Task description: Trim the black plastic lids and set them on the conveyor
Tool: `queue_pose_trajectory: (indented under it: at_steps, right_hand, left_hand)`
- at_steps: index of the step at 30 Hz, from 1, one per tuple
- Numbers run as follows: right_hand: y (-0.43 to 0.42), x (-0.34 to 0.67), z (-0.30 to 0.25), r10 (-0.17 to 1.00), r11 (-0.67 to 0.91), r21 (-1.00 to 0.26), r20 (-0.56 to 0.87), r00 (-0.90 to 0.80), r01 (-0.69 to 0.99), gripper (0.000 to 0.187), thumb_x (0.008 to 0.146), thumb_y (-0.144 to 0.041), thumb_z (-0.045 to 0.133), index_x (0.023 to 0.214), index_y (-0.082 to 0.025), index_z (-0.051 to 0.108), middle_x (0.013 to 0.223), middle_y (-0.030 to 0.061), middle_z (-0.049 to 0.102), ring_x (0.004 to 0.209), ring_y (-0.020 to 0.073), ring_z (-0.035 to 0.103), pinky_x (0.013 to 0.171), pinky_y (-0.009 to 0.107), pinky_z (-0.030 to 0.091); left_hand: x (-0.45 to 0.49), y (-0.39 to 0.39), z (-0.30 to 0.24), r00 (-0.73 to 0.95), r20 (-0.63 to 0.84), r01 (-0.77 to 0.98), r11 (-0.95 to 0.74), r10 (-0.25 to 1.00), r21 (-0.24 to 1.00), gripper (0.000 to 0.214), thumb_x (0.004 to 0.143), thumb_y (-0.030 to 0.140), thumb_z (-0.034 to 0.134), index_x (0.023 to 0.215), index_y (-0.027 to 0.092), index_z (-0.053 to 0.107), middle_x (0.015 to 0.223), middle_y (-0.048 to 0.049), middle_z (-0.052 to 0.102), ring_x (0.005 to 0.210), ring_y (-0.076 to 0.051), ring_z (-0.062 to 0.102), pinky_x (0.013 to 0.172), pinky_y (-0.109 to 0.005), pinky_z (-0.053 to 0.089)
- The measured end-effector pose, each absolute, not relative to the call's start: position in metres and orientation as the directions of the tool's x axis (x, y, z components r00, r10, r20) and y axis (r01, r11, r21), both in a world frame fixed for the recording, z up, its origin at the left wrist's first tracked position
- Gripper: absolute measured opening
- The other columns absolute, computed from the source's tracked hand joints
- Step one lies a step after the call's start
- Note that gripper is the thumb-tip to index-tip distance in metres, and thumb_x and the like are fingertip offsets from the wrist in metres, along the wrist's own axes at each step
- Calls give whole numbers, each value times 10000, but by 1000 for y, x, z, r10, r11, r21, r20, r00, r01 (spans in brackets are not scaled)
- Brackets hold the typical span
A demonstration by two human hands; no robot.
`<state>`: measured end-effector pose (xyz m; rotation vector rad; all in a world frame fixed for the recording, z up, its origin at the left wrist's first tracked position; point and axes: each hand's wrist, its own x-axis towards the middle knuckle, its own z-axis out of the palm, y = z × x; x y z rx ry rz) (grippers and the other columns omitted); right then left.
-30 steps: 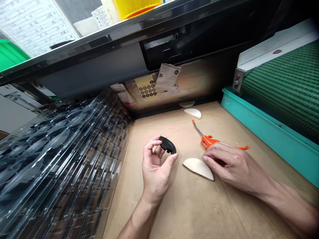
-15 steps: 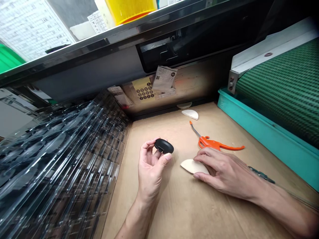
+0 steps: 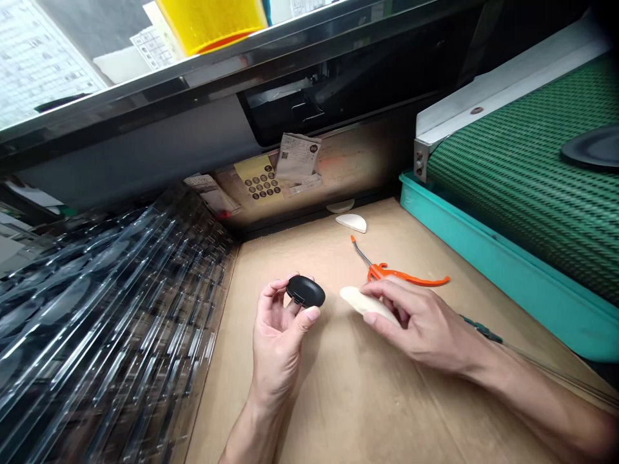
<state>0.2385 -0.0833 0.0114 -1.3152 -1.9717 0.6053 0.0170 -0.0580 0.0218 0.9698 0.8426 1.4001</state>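
My left hand (image 3: 279,335) pinches a small black oval plastic part (image 3: 305,291) between thumb and fingertips, held just above the cardboard surface (image 3: 367,399). My right hand (image 3: 416,322) grips a cream half-moon pad (image 3: 355,299) and holds it lifted, its tip pointing toward the black part and a short gap away. Directly behind the right hand, an orange-handled blow tool (image 3: 396,275) lies on the cardboard.
A stack of clear plastic trays (image 3: 106,322) fills the left side. A green ribbed conveyor belt (image 3: 522,187) in a teal frame (image 3: 483,270) runs on the right, carrying a black disc (image 3: 592,147). A second cream pad (image 3: 351,223) lies at the back under a metal shelf.
My right hand moved from the orange tool onto the cream pad, took hold of it and lifted it leftward toward the black part. The left hand kept holding the part.
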Motion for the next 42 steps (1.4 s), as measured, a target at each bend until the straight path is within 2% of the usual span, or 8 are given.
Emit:
queue_pose_trajectory:
  at_steps: [5, 11, 14, 19, 23, 28, 34, 42]
  right_hand:
    - [-85, 236, 20, 943, 292, -895, 211, -256, 338, 241, 1009, -361, 504, 1191, -228, 587, 1028, 42, 634, 808, 161, 589, 628, 249, 461]
    - [-87, 228, 9, 891, 446, -777, 338, -304, 443, 341, 978, -299, 540, 1311, -233, 575, 1092, 66, 551, 963, 202, 546, 858, 365, 462]
    - [-85, 229, 6, 898, 439, -758, 352, -264, 482, 343, 984, -300, 520, 1309, -212, 584, 1058, 79, 528, 961, 215, 529, 836, 385, 459]
    - [-82, 234, 8, 869, 476, -797, 360, -340, 372, 331, 959, -276, 567, 1280, -207, 612, 1012, 63, 538, 924, 192, 539, 800, 346, 467]
    - [-80, 235, 8, 876, 483, -751, 407, -260, 451, 327, 943, -269, 576, 1253, -179, 631, 987, 69, 532, 906, 199, 536, 789, 358, 454]
    - [-80, 237, 10, 868, 473, -804, 356, -347, 359, 298, 950, -307, 580, 1222, -208, 651, 907, 35, 557, 816, 168, 539, 721, 315, 443]
    - [-79, 236, 1, 917, 392, -659, 333, -219, 642, 294, 906, -284, 562, 1173, -236, 676, 966, 48, 563, 856, 201, 563, 756, 352, 442]
    - [-94, 235, 2, 863, 494, -495, 178, -473, 715, 209, 900, -305, 634, 1106, -271, 650, 963, 27, 597, 845, 218, 600, 717, 362, 471]
  left_hand:
    - [24, -60, 19, 82, 97, -360, -61, 992, 931, 451, 720, 115, 821, 1078, 265, 590, 1269, -35, 575, 1136, -218, 635, 952, -307, 520]
    - [29, -61, 15, 118, 137, -347, -89, 984, 933, 448, 708, 98, 823, 1058, 264, 597, 1236, -31, 582, 1121, -242, 652, 889, -321, 570]
    - [29, -61, 13, 129, 165, -328, -115, 978, 938, 444, 720, 81, 810, 1066, 269, 603, 1249, -32, 574, 1140, -239, 643, 897, -313, 572]
    - [30, -63, 13, 173, 193, -321, -130, 966, 938, 434, 748, 62, 783, 1081, 281, 609, 1272, -25, 571, 1149, -226, 641, 931, -321, 565]
    - [30, -63, 12, 184, 202, -329, -133, 962, 935, 438, 746, 62, 785, 1085, 283, 617, 1272, -24, 580, 1153, -218, 639, 940, -315, 559]
    - [29, -61, 11, 171, 194, -331, -129, 966, 935, 441, 744, 77, 791, 1094, 280, 616, 1254, -29, 584, 1142, -225, 643, 918, -313, 564]
    - [27, -61, 11, 147, 178, -325, -122, 973, 938, 445, 747, 102, 796, 1107, 279, 603, 1271, -36, 567, 1134, -227, 647, 941, -313, 539]
    - [30, -58, 7, 87, 133, -360, -93, 987, 928, 473, 717, 143, 829, 1103, 246, 577, 1258, -48, 570, 1070, -194, 650, 945, -313, 508]
